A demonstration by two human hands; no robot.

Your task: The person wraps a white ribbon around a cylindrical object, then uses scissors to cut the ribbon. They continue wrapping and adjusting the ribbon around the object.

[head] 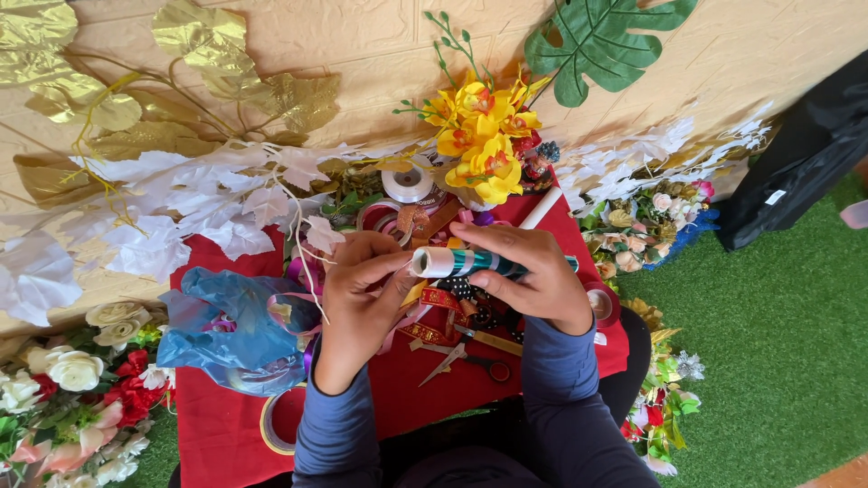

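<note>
Above red cloth (217,425): right hand (533,276) clamped round green roll (466,262); left hand (357,289) pinching roll's white end; scissors (461,359) below.

Small table draped in a red cloth (212,425), set on green artificial turf (778,343). On the cloth: crumpled blue plastic bag (231,325) at left, scissors (461,359) near the front edge, white ribbon spool (409,184) and yellow artificial flowers (479,140) at the back. Loose patterned ribbons (434,303) tangle across the middle.
</note>
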